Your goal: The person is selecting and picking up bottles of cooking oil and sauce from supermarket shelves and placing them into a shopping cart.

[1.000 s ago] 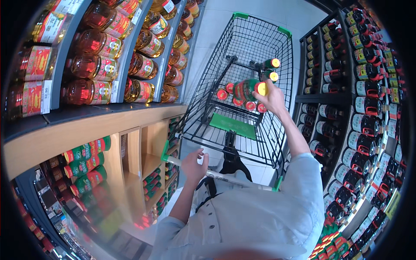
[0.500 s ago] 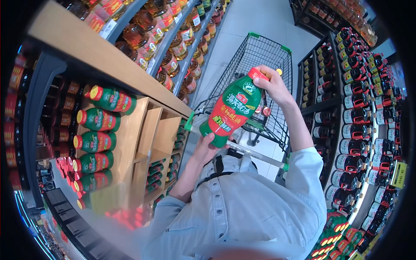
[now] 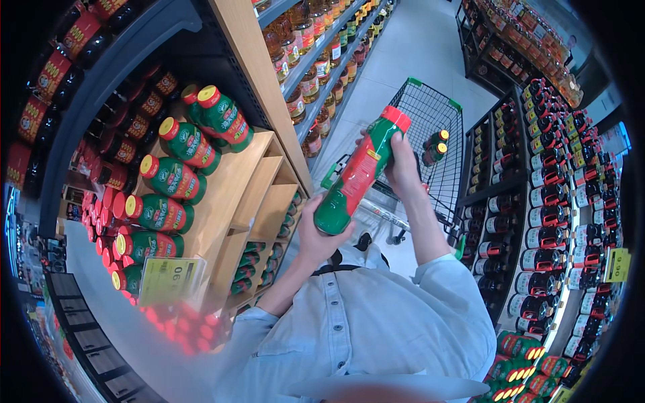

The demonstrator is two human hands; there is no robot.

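Observation:
A green squeeze bottle of sauce [image 3: 363, 173] with a red label and red cap is held tilted in front of my chest. Its side is toward me and its cap points away, up and to the right. My left hand [image 3: 320, 236] is closed round the bottle's base. Near the cap, my right hand [image 3: 404, 164] grips the upper part, thumb on the near side and other fingers partly hidden behind. Beyond it stands a wire shopping cart [image 3: 449, 191] with green corners, holding dark bottles with yellow caps [image 3: 437, 149].
To my left, a wooden shelf [image 3: 232, 185] carries green sauce bottles with yellow caps [image 3: 190, 142] and a yellow price tag [image 3: 170, 279]. Oil bottles [image 3: 310, 84] line the shelving ahead. At right stand racks of dark bottles with red handles [image 3: 543, 232].
The bottle has turned, so its front label faces away from me. My right hand has moved from the cap to the upper body. My view has shifted, showing more left shelf.

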